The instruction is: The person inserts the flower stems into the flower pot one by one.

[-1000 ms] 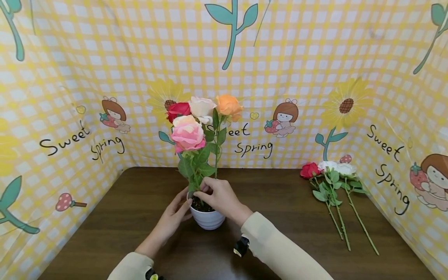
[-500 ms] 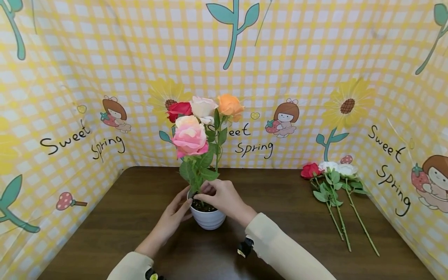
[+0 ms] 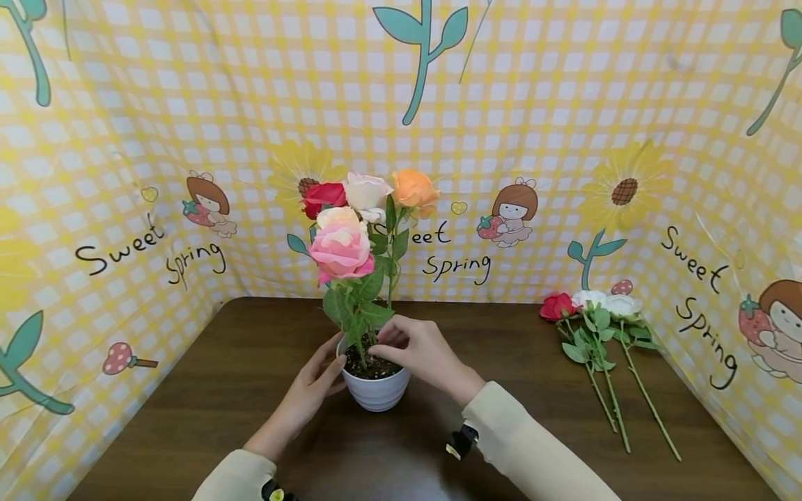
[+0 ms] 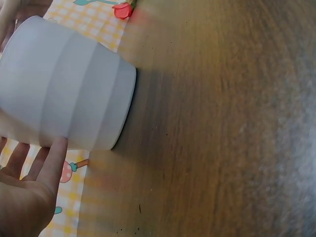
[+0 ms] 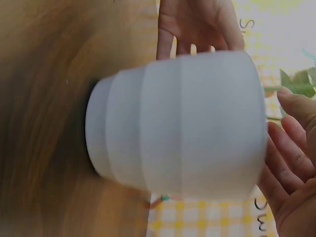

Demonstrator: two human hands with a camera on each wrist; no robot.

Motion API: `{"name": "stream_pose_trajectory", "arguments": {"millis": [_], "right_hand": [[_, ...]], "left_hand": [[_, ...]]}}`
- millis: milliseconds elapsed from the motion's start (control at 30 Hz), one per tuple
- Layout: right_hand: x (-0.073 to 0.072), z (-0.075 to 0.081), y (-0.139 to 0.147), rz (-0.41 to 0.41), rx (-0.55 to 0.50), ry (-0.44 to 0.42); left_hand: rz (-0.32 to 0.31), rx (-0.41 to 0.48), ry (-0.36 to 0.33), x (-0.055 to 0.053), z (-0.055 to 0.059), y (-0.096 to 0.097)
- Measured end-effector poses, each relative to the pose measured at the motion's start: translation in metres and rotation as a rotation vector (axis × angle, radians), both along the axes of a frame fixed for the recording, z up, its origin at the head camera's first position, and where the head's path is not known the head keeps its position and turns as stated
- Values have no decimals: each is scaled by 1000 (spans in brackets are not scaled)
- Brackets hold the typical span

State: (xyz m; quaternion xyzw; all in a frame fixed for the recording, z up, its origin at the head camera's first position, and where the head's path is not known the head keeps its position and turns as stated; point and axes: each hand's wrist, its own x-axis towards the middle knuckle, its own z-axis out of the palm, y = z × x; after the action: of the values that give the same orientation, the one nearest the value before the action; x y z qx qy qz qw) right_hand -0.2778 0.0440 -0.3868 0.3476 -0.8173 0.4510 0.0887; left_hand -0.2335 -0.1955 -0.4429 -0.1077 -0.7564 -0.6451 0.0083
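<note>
A ribbed white flowerpot (image 3: pixel 378 394) with dark soil (image 3: pixel 374 369) stands on the table. Rising from it are a pink rose (image 3: pixel 341 249), a red rose (image 3: pixel 322 197), a pale rose (image 3: pixel 367 193) and an orange rose (image 3: pixel 416 189). My left hand (image 3: pixel 311 385) holds the pot's left side, thumb at the rim; in the left wrist view its fingers (image 4: pixel 53 165) lie along the wall. Over the right rim, my right hand (image 3: pixel 427 353) has thumb and fingers parted, close to the stems. In the right wrist view, its fingers (image 5: pixel 289 163) are beside the rim.
On the right of the brown table (image 3: pixel 489 390) lie a red rose (image 3: pixel 557 306) and white roses (image 3: pixel 623 306), their stems pointing toward the front. A yellow checked cloth (image 3: pixel 501 132) walls the back and both sides.
My right hand has drawn to the right, away from the pink rose's stem, and more soil shows. The pink rose leaned slightly right. The left hand has stayed on the pot.
</note>
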Motion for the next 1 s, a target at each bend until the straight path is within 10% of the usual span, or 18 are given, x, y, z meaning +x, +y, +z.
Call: {"name": "stream_pose_trajectory", "arguments": {"millis": [1000], "right_hand": [[-2,-27,186,-403,189,37]], "left_hand": [[-12,6,1,0,-1,-1]]}}
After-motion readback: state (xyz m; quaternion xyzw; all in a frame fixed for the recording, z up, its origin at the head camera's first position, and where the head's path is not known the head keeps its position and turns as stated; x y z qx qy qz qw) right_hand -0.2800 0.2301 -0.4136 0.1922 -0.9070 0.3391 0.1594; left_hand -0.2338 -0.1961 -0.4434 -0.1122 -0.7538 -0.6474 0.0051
